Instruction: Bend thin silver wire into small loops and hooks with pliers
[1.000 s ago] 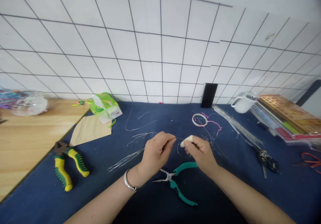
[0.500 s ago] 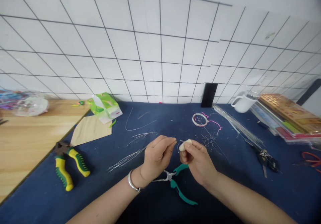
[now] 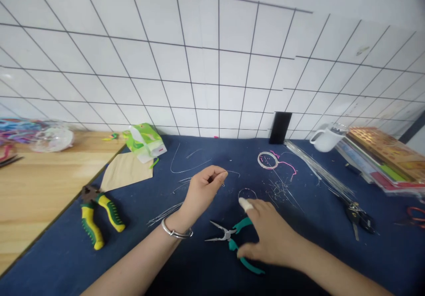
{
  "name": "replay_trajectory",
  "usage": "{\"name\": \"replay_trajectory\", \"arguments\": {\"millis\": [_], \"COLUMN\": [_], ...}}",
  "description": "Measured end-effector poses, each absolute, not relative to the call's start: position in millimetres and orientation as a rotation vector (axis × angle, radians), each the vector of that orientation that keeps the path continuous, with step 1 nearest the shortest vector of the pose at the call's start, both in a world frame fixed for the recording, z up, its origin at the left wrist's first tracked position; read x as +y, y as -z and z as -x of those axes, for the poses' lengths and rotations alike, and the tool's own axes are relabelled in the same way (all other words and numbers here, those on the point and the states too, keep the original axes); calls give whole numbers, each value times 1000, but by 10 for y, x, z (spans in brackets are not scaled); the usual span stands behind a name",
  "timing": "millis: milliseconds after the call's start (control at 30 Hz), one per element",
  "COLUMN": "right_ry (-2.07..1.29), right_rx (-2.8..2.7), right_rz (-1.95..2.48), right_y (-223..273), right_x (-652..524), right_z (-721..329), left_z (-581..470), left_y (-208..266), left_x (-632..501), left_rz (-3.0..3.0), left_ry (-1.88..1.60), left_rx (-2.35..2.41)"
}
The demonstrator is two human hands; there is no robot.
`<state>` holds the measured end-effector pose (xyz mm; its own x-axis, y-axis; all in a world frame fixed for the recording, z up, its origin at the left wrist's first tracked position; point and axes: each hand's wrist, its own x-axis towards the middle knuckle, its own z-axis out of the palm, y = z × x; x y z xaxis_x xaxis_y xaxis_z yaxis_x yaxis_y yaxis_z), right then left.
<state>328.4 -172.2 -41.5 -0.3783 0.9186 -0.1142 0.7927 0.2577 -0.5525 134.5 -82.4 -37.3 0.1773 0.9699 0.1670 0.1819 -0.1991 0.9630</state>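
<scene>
My left hand (image 3: 206, 187), with a silver bangle at the wrist, pinches a thin wire (image 3: 234, 172) whose bent end sticks out to the right of the fingertips. My right hand (image 3: 268, 229) is open, fingers spread, above teal-handled needle-nose pliers (image 3: 227, 234). The thumb is at one of the handles; whether it touches cannot be made out. A white covering wraps one fingertip of this hand. Just beyond that fingertip a thin wire ring (image 3: 248, 190) shows, partly hidden. The pliers lie with jaws apart, pointing left.
Cut wires (image 3: 162, 215) lie left of my hands, wire scraps (image 3: 279, 190) to the right. Behind are a white ring with pink thread (image 3: 259, 159), a black slab (image 3: 280, 128) and a white mug (image 3: 327, 139). Yellow-green pliers (image 3: 111, 212) lie at left, wire cutters (image 3: 355, 216) at right.
My hands have parted. The right hand has opened and moved down right over the teal pliers; the wire ring now shows beyond its fingertip. The left hand still pinches, slightly higher. The view has shifted slightly.
</scene>
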Motion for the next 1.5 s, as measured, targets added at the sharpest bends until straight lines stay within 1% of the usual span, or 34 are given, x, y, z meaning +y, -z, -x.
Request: {"name": "replay_trajectory", "arguments": {"millis": [100,233,367,500,700,900,1267,1433,1500], "right_ry": [-662,-418,-149,-3,101,205,80,215,176], "right_rx": [-2602,-2702,-2751,-2840,-2897,-2901,-2909,-2972,-2980], "right_rz": [1680,1741,1787,1830,1920,1913,1961,1953,1912], "right_y": [524,623,654,613,504,560,514,606,625], "right_x": [-1958,-2129,-2183,-2125,-1981,-1984,-1908,-1887,-1841], "right_z": [-3308,-3242,-3076,-2936,-2802,-2787,-2735,-2716,-2732], "left_z": [-1342,-1331,-1307,-1281,-1239,-1175,-1071,-1043,-1042], "left_y": [382,376,326,261,167,80,16,17,24], "left_x": [-798,-787,-810,-837,-848,-850,-827,-794,-785], "left_rz": [-1371,-1181,-1177,-1237,-1319,-1442,-1553,-1597,-1608], "left_ry": [-1086,-1004,-939,-897,-900,-925,-1027,-1017,-1010], "left_rx": [1042,916,862,874,906,911,959,939,939]}}
